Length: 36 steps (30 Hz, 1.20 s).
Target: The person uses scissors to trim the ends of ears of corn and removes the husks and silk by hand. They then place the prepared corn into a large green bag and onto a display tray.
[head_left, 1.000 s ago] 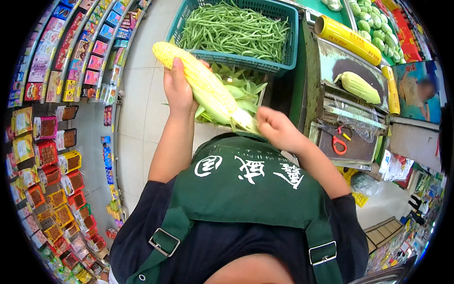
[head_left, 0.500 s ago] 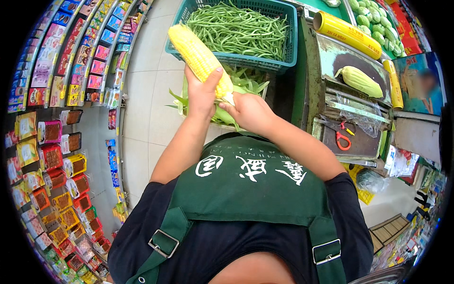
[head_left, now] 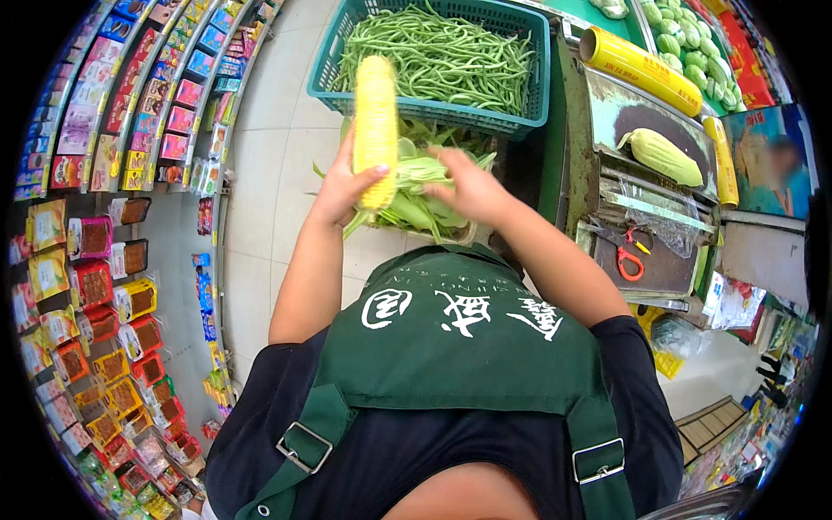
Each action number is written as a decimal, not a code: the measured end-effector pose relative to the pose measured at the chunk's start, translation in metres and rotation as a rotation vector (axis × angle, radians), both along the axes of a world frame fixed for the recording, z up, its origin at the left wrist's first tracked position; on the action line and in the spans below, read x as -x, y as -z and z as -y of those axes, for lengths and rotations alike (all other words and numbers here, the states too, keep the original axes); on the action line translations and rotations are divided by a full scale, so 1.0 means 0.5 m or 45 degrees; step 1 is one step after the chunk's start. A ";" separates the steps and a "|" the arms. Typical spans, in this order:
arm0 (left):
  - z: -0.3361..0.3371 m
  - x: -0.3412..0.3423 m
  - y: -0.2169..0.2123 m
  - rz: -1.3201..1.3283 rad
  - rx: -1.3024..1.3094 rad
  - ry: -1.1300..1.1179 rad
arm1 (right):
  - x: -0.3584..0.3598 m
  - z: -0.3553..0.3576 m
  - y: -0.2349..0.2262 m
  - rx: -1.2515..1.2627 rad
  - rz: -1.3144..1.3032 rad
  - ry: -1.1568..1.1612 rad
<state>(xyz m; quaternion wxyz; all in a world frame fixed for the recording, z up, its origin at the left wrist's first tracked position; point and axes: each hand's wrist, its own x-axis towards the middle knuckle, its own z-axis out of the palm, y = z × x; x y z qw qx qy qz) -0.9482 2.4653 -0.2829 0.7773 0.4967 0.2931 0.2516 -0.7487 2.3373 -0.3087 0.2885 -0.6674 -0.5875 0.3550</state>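
Observation:
My left hand (head_left: pixel 342 184) is wrapped around the lower part of a husked yellow corn cob (head_left: pixel 375 121), which stands nearly upright in the view with its far end reaching toward the green beans. To its right, my right hand (head_left: pixel 475 189) is apart from the cob. Its fingers are spread and slightly blurred, with nothing clearly held between them. Loose green corn husks (head_left: pixel 414 208) lie heaped in a container below both hands; the hands and my apron hide part of the heap.
A teal plastic crate (head_left: pixel 511 121) of green beans sits just beyond. On the metal wrapping stand at right are a corn cob in its husk (head_left: pixel 663 156), orange-handled scissors (head_left: pixel 630 263) and a yellow film roll (head_left: pixel 641 69). Shelves of packaged snacks (head_left: pixel 104 104) line the left.
My right hand has come off the cob's base and moved right. The cob in my left hand has swung from a slant to nearly upright.

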 end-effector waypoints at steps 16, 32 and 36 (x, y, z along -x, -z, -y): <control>0.164 -0.093 -0.132 -0.487 -0.621 0.149 | -0.042 -0.100 -0.217 -1.238 -0.139 0.474; 0.037 -0.041 -0.068 0.462 0.092 -0.205 | -0.281 0.471 -0.151 0.351 1.010 0.431; 0.036 -0.058 -0.076 0.658 0.412 -0.161 | -0.291 0.512 -0.120 0.407 1.166 0.279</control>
